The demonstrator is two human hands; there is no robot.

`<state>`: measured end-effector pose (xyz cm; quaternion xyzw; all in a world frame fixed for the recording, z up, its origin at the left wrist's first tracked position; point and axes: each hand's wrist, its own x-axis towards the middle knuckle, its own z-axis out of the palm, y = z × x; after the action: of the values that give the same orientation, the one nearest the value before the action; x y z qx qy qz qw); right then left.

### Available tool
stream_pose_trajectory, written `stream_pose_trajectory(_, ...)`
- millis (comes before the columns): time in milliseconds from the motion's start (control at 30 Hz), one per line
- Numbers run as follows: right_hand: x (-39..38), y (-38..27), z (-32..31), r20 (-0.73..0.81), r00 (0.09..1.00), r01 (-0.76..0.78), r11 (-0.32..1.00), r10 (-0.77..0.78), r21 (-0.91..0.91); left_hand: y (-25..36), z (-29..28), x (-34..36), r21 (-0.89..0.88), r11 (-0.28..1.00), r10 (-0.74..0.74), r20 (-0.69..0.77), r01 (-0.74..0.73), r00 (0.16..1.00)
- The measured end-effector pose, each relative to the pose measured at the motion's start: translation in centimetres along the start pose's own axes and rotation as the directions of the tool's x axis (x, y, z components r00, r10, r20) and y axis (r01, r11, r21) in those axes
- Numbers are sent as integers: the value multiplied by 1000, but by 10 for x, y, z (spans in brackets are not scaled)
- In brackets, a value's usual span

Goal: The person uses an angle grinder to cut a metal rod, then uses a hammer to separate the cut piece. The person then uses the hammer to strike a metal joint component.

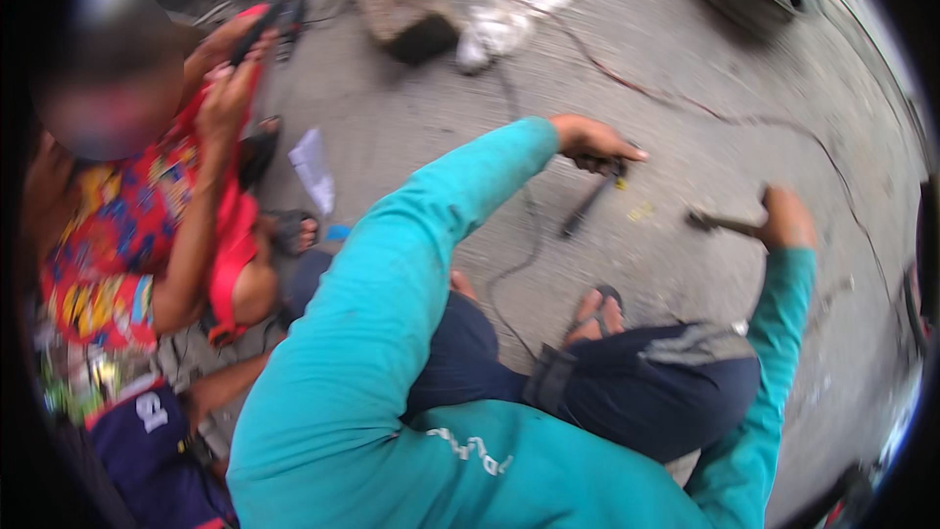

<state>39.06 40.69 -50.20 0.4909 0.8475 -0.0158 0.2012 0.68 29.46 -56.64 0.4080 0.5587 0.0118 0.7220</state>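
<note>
remotely, i see the left hand (595, 143) clasping a dark rod-like tool (589, 207), seemingly to steady it, and the right hand (786, 220) gripping a hammer-like tool (734, 225), its head free.

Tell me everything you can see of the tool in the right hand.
The hammer-like tool has a dark, blunt head and a straight, dull brownish handle; blur hides its material. The head points left; the right hand grips the handle's other end. Whether it touches the grey floor, I cannot tell.
</note>
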Motion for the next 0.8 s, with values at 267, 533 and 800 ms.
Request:
stream_pose_trajectory(267, -4, -37, -53, 136, 989, -54, 998, 58, -30, 14, -149, -205, 83, 997, 38, -476, 2, 879)
stream_pose_trajectory(533, 8, -19, -35, 83, 996, -40, 999, 41, -6, -36, -235, -336, -92, 996, -79, -795, 9, 601)
stream_pose_trajectory(800, 2, -24, -27, 83, 994, -66, 998, 64, 24, -73, -261, -360, -161, 961, -260, -799, 224, 543)
